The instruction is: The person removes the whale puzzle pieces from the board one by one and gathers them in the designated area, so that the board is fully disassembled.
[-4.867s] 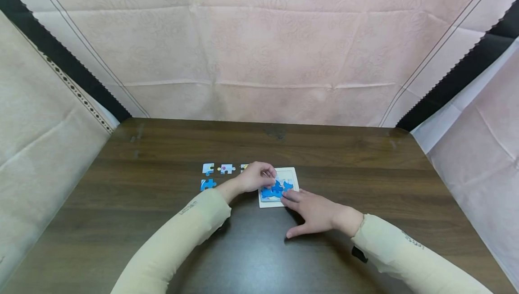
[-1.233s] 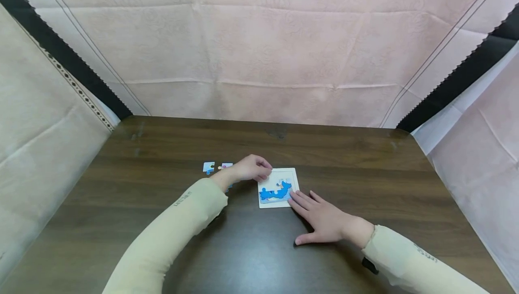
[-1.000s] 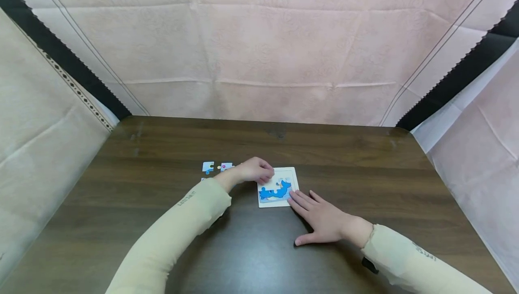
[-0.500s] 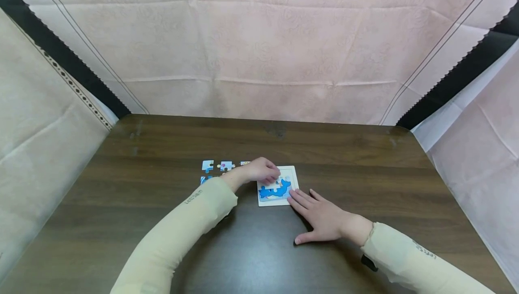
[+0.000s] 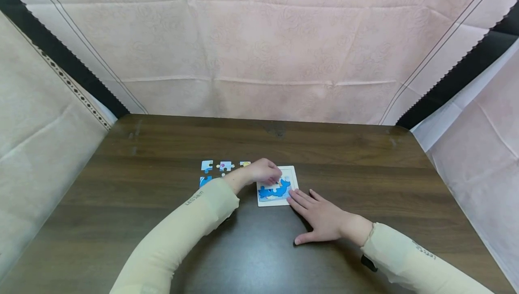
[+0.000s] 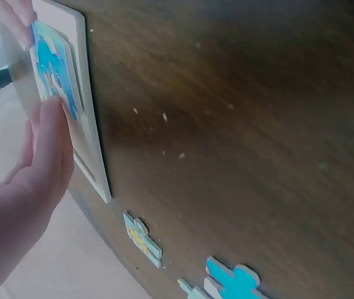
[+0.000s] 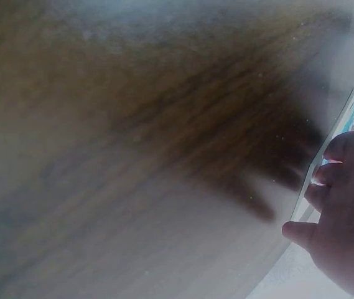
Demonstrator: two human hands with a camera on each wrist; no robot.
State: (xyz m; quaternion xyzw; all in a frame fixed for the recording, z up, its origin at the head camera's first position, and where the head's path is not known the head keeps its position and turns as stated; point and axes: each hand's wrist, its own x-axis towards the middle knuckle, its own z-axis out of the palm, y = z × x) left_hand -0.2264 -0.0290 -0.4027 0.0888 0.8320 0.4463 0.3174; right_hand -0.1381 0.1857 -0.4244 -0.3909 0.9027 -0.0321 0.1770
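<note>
A curtained-off booth round a single table; whether it stands in a home or a workplace cannot be told. Pale, faintly patterned back cloth (image 5: 259, 51) with fold creases rises beyond the far edge of the brown, wood-grained table (image 5: 365, 163). Side cloths (image 5: 40, 127) flank its left and right edges, and dark strips (image 5: 73, 57) slant to both far corners.

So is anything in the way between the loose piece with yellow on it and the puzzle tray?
On the table, nothing visible lies between the yellow-patterned piece and the puzzle tray. Above, though, the left grip reaches in over the tray's left part, so it might have to move aside.
</note>
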